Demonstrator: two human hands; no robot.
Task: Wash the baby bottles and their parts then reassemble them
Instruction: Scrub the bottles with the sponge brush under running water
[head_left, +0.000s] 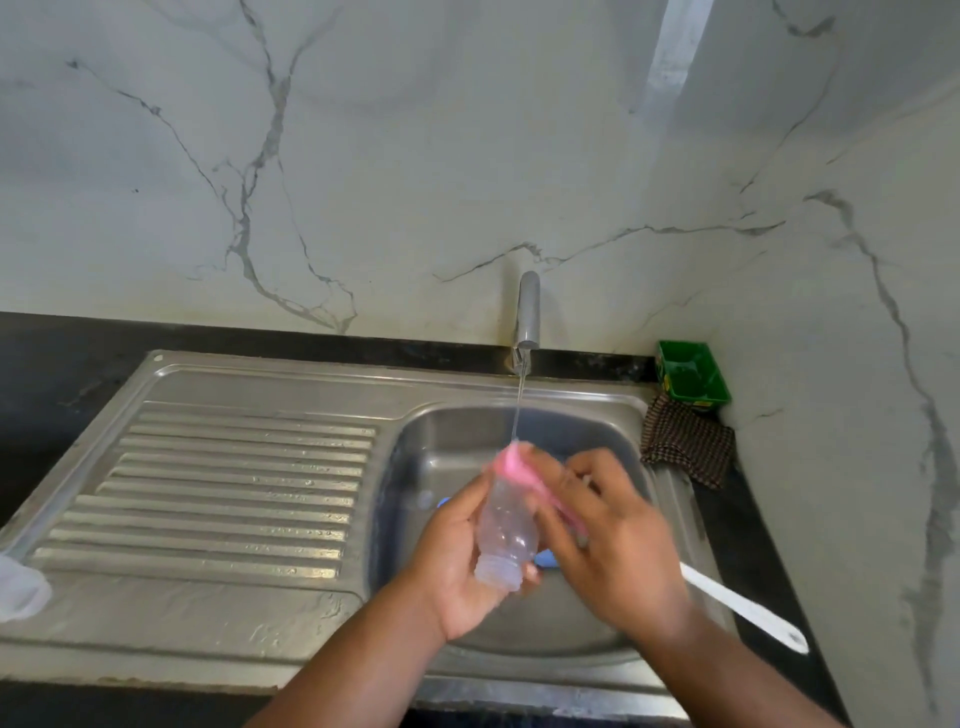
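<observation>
A clear plastic baby bottle (505, 538) is held over the sink basin (447, 441), its threaded neck pointing toward me. My left hand (457, 561) grips it from below and the left. My right hand (608, 535) holds a pink sponge (511, 465) against the bottle's far end and side, blurred by motion. A thin stream of water runs from the tap (528, 312) onto the sponge. A blue part (546, 558) lies in the basin, mostly hidden under my hands.
A ribbed steel drainboard (234, 488) lies left of the basin. A clear part (21, 590) sits at its left edge. A white handle (748, 608) sticks out over the sink's right rim. A checked cloth (685, 447) and green tray (693, 374) sit in the right corner.
</observation>
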